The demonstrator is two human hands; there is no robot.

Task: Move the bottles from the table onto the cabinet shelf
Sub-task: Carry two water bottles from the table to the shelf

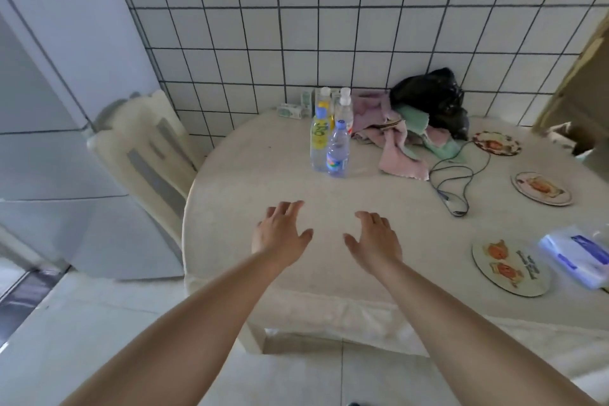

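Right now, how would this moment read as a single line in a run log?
stage: reaching | left hand: open, empty | right hand: open, empty | bottles: upright on table, untouched | cabinet shelf: not in view

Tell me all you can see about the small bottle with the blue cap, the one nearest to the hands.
The small bottle is clear plastic with a blue cap and a colourful band low on its body. It stands upright on the white table, in front of the taller bottles and close against the yellow-labelled bottle. No hand touches it.

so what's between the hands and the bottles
Nothing: the head view shows only bare table between the left hand, right hand and the bottles.
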